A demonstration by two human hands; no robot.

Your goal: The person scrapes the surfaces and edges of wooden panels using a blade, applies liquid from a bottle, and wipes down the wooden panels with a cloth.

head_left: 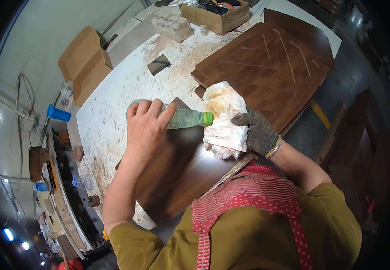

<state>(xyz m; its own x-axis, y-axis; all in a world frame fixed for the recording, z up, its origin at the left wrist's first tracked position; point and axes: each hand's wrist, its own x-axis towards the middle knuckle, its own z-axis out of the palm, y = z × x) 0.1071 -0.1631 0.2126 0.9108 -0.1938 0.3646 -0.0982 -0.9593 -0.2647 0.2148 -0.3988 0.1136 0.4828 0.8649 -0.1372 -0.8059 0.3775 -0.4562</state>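
My bare left hand (147, 121) is wrapped round a clear plastic bottle (183, 118) with a green cap (208, 119). The bottle lies tilted on its side, its cap end against a crumpled white cloth (224, 135) with yellowish and brownish stains. On my right hand (260, 132) is a dark, worn work glove; the hand grips the cloth from its right side, thumb on top. Beneath both hands lies a dark brown wood-grain panel (172, 184), partly in shadow.
A stack of brown wood panels (267, 63) lies at the far right of the stained white table (109, 108). A small dark tile (159, 65), a wrapped block (172, 27) and a cardboard box of tools (217, 18) are farther back. An open carton (87, 67) and blue cup (58, 113) stand left.
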